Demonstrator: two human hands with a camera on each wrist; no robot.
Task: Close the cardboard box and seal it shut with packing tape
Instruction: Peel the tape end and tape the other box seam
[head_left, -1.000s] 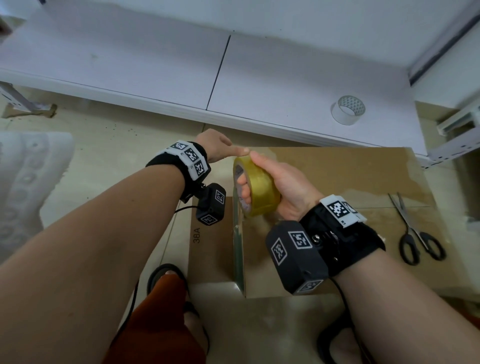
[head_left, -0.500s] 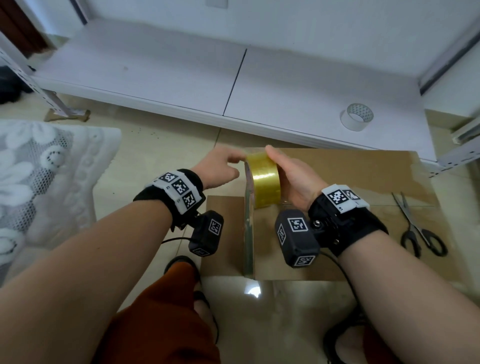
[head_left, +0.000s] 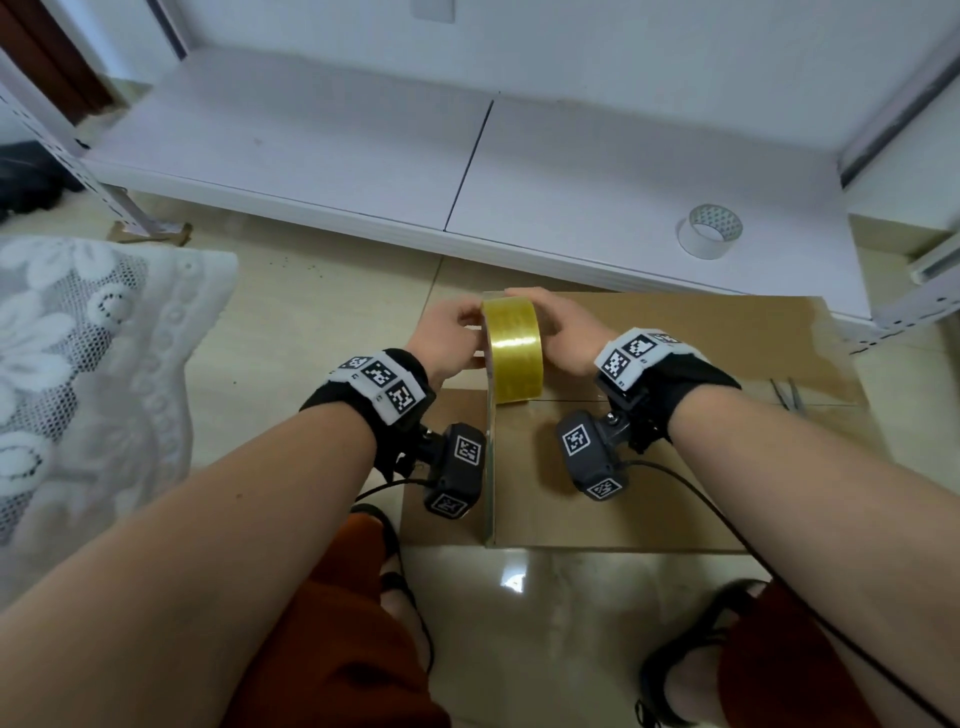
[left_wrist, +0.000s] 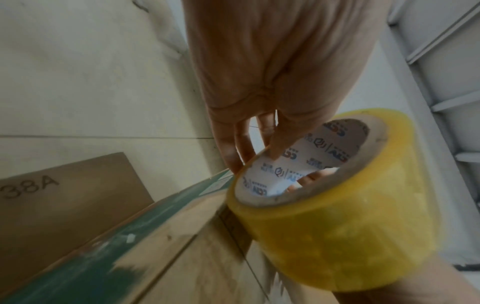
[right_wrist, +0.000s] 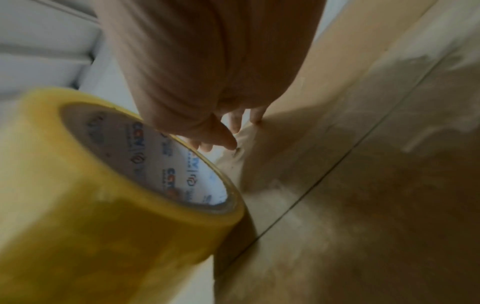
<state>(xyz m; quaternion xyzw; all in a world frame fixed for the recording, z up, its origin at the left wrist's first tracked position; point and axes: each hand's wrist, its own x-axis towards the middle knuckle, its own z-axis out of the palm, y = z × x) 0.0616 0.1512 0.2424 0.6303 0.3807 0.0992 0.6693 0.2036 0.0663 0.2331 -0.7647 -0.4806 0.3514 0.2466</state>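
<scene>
Taping step: both hands, left hand & right hand, grip tape roll on box far-left edge; next, prob. pull tape nearer along seam.

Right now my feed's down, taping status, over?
Both hands on yellow tape roll, left hand, right hand. Roll at far edge of closed cardboard box. Scissors lie clear.

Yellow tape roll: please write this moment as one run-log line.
yellow tape roll on cardboard box | left hand holds roll | right hand holds roll | scissors unused
</scene>
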